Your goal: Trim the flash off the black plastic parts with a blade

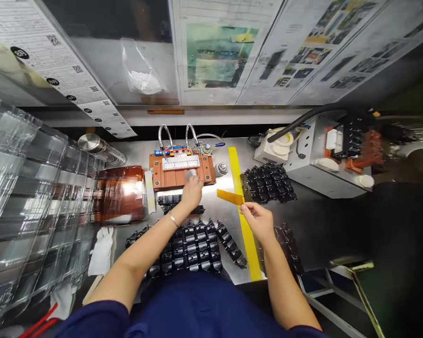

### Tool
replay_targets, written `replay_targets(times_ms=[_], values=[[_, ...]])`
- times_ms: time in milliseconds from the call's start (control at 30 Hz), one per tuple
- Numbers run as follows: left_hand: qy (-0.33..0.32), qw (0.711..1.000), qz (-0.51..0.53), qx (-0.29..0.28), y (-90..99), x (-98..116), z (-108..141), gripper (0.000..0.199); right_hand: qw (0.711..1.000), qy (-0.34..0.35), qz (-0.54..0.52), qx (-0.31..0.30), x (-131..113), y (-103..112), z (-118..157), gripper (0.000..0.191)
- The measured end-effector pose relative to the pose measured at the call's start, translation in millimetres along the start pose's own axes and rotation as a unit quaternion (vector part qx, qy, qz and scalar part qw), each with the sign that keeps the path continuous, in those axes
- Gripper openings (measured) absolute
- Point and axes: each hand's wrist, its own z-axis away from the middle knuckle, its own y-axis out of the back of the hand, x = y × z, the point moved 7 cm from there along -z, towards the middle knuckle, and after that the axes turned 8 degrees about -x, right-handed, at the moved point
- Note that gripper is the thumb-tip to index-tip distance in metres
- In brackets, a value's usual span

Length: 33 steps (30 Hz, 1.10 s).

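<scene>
Steel bench [213, 213] | copper fixture [165, 174] | black parts [185, 249] | yellow tape [247, 239] | white glove [101, 251]

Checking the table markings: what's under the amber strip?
The amber strip, held by the right hand, passes over the steel table and the yellow line; the stretch of line beneath it is covered.

Left hand [192, 193] at the lower edge of a copper-coloured fixture [172, 178]; right hand [257, 223] pinching an amber film strip [229, 197] beside a yellow tape line [248, 249]; black moulded parts [186, 249] on a steel bench [218, 220].
</scene>
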Motion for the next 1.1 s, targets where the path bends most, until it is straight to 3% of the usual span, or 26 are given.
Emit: replay_targets(times_ms=[100, 267, 333, 433, 533, 600, 667, 767, 900, 1000, 1100], values=[[0.0, 1.0, -0.012, 0.001, 0.0, 9, -13, 0.033, 1.0, 0.015, 0.002, -0.013, -5, -7, -7, 0.019], [0.076, 0.997, -0.006, 0.014, 20.8, -39, -3, 0.045, 1.0, 0.025, 0.011, -0.006, -10, -5, -12, 0.017], [0.096, 0.995, 0.007, -0.003, 23.1, -46, 5, 0.046, 1.0, 0.019, 0.009, 0.0, -8, -7, -14, 0.017], [0.01, 0.999, 0.003, -0.052, 6.1, -11, 10, 0.043, 0.999, 0.034, 0.01, 0.019, -16, -13, -20, 0.017], [-0.053, 0.995, 0.004, -0.09, -21.2, 33, 13, 0.036, 0.993, 0.104, 0.052, 0.018, -42, -21, -27, 0.016], [-0.047, 0.994, 0.005, -0.099, -30.6, 45, 13, 0.03, 0.983, 0.157, 0.099, -0.009, -59, -25, -30, 0.016], [-0.057, 0.993, 0.009, -0.101, -27.0, 46, 7, 0.024, 0.972, 0.187, 0.139, -0.029, -67, -24, -31, 0.016], [-0.087, 0.993, 0.016, -0.073, 2.5, 40, -27, 0.025, 0.964, 0.196, 0.174, -0.034, -64, -21, -31, 0.017], [-0.094, 0.995, 0.007, -0.03, 44.2, 43, -118, 0.031, 0.95, 0.225, 0.208, -0.058, -64, -34, -26, 0.018], [-0.086, 0.996, -0.005, -0.027, 51.6, 47, -179, 0.029, 0.938, 0.255, 0.207, -0.108, -70, -49, -22, 0.018], [-0.102, 0.994, -0.016, -0.041, 41.4, 48, -208, 0.022, 0.93, 0.264, 0.206, -0.154, -72, -58, -23, 0.019]])
